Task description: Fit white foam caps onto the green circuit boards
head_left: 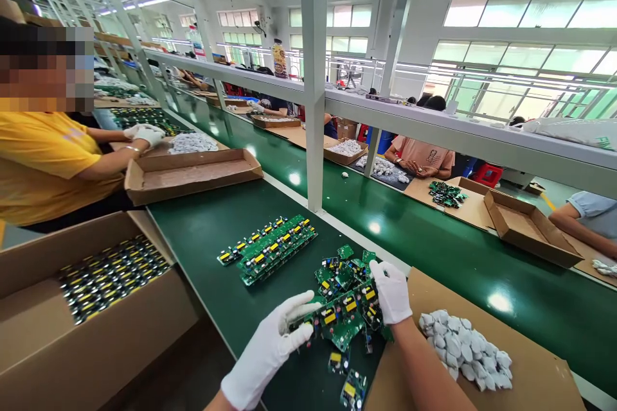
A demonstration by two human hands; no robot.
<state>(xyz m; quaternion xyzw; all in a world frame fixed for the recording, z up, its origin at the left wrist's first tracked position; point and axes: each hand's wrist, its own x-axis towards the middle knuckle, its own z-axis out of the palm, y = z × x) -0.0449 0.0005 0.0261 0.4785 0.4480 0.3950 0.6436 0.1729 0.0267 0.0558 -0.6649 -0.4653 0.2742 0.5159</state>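
Note:
My left hand (272,343), in a white glove, grips the near left end of a long green circuit board panel (337,309) with yellow parts on it. At its other end my right hand (391,292), also gloved, has its fingers closed on the same panel. The panel is held tilted above a heap of small separate circuit boards (344,270). Two loose boards lie nearer to me, one of them a small board (354,388) with a yellow part. Further off on the dark green bench rests a stack of unbroken panels (277,247).
On cardboard at my right sits a pile of white rounded pieces (465,350). A deep carton (96,282) at the left holds rows of panels. A shallow cardboard tray (193,173) lies ahead, beside a co-worker in yellow (48,160). A metal post (314,77) rises past the bench edge.

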